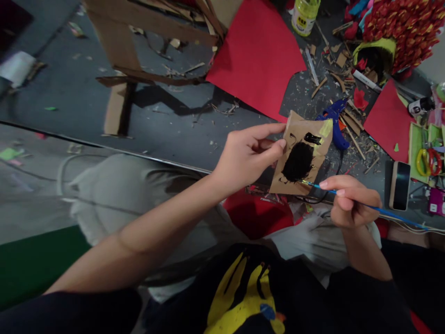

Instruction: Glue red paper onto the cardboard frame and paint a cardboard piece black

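Between the thumb and fingers of my left hand is the left edge of a brown cardboard piece. It bears a large black painted patch, a smaller black mark above it and a pale yellow smear near its top right corner. My right hand pinches a thin blue paintbrush. The brush tip touches the cardboard at the lower edge of the black patch. The cardboard's lower part juts past the table's front edge.
A blue glue gun lies just beyond the cardboard. Red sheets, cardboard scraps and a marker are farther back, with a yellow jar. A phone lies at right; a cardboard frame stands at left.
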